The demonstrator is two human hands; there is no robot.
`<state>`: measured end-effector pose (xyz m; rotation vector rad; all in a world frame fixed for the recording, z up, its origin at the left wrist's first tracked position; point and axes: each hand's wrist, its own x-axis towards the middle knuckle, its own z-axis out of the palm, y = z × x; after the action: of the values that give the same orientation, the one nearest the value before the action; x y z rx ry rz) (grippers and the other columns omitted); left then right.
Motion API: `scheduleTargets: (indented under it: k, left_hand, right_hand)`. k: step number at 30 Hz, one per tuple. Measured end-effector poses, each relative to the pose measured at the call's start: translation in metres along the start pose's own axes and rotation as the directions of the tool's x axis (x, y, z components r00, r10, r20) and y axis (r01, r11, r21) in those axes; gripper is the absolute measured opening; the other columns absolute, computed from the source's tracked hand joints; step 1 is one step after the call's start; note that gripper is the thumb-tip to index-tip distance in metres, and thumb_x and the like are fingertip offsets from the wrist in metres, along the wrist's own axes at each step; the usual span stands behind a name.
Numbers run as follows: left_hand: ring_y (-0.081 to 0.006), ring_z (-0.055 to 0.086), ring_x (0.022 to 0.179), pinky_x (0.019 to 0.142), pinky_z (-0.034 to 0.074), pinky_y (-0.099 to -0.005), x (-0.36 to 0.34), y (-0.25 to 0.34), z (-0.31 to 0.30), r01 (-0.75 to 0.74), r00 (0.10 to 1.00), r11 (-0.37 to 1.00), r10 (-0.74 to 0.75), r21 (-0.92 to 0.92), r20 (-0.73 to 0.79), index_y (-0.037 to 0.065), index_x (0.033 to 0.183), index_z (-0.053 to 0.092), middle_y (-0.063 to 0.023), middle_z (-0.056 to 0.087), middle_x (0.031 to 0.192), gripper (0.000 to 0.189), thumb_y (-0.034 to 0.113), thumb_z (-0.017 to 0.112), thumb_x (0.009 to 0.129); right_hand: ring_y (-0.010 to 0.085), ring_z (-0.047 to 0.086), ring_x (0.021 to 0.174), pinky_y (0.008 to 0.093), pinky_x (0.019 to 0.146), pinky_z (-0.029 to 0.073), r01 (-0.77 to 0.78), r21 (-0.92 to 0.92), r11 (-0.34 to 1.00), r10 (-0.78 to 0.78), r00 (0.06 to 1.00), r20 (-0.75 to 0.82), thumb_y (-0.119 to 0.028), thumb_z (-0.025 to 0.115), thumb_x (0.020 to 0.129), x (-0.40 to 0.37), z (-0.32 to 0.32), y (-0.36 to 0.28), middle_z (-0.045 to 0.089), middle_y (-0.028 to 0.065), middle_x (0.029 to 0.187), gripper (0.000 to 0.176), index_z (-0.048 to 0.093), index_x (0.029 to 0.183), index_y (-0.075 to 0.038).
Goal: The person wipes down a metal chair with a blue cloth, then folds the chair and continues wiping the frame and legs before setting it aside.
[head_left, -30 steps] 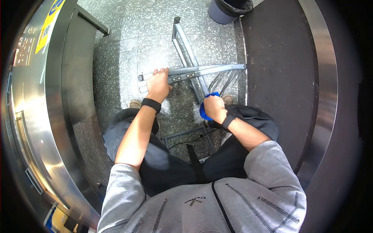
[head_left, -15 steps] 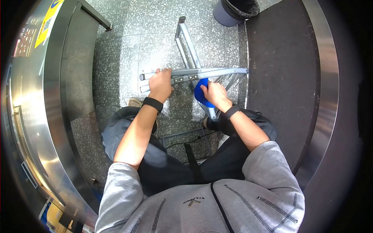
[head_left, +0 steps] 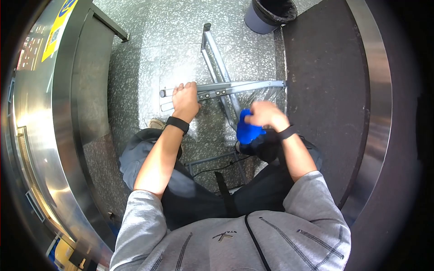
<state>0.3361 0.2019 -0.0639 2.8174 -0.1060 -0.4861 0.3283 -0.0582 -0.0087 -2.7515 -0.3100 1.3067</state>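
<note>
My left hand (head_left: 185,101) is closed around the left ends of a grey metal tube frame (head_left: 257,85), whose crossing legs are joined by bolted brackets. One pair of legs reaches away over the floor and ends in a dark cap. Pinched in my right hand (head_left: 267,114) is a blue cloth (head_left: 248,132), hanging bunched beside the near end of the crossing leg. The cloth overlaps that leg end and hides it in part.
A bin (head_left: 266,16) with a black liner stands at the far right, beside a dark panel (head_left: 325,99). Metal cabinetry (head_left: 68,117) runs along my left. Another tubular frame (head_left: 212,158) is partly visible between my legs. The floor (head_left: 144,67) is speckled tile.
My right hand has moved right and slightly toward me, drawing the blue cloth down along the leg to its near end. My left hand keeps its hold on the frame.
</note>
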Motion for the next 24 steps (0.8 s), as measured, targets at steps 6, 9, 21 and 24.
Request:
scheduleTargets:
  k: [6, 9, 21, 24]
  left_hand:
    - [-0.0353, 0.059, 0.118, 0.099, 0.046, -0.0437, 0.003, -0.001, 0.003, -0.017, 0.999, 1.000, 0.016, 0.022, 0.037, 0.007, 0.110, 0.060, -0.0145, 0.068, 0.110, 0.061, 0.018, 0.090, 0.059]
    - [-0.0310, 0.059, 0.118, 0.097, 0.047, -0.0428, 0.003, -0.005, 0.005, -0.035, 0.999, 0.998, 0.033, 0.045, 0.042, 0.008, 0.114, 0.059, -0.0104, 0.067, 0.112, 0.065, 0.017, 0.090, 0.058]
    - [-0.0315, 0.055, 0.117, 0.099, 0.041, -0.0461, 0.000, -0.006, 0.009, -0.200, 0.976, 0.979, 0.195, -0.038, -0.092, 0.010, 0.137, 0.047, -0.0133, 0.058, 0.121, 0.077, -0.007, 0.068, 0.066]
    - [-0.0344, 0.044, 0.132, 0.107, 0.035, -0.0483, -0.002, 0.003, 0.005, -0.265, 0.958, 0.964, 0.265, 0.012, -0.113, 0.014, 0.148, 0.036, -0.0171, 0.045, 0.140, 0.091, -0.010, 0.065, 0.066]
  right_hand:
    - [0.0388, 0.068, 0.092, 0.0435, 0.084, 0.051, 0.320, 0.329, 0.889, -0.008, 0.728, -0.686, -0.034, 0.059, 0.082, 0.025, -0.034, 0.032, 0.069, 0.0257, 0.099, 0.039, 0.069, 0.091, 0.002]
    - [0.0378, 0.068, 0.094, 0.0435, 0.087, 0.050, 0.309, 0.595, 0.742, 0.057, 0.855, -0.515, -0.037, 0.057, 0.083, 0.055, -0.017, 0.024, 0.070, 0.0238, 0.096, 0.042, 0.070, 0.094, 0.002]
    - [0.0455, 0.067, 0.087, 0.0471, 0.081, 0.052, -0.016, 0.529, 0.848, 0.153, 0.964, -0.216, -0.045, 0.056, 0.081, 0.052, -0.002, 0.005, 0.067, 0.0321, 0.087, 0.053, 0.071, 0.089, 0.005]
    - [0.0460, 0.067, 0.088, 0.0466, 0.082, 0.051, 0.013, 0.550, 0.835, 0.103, 0.978, -0.179, -0.045, 0.055, 0.081, 0.057, 0.018, 0.002, 0.066, 0.0328, 0.087, 0.053, 0.070, 0.089, 0.005]
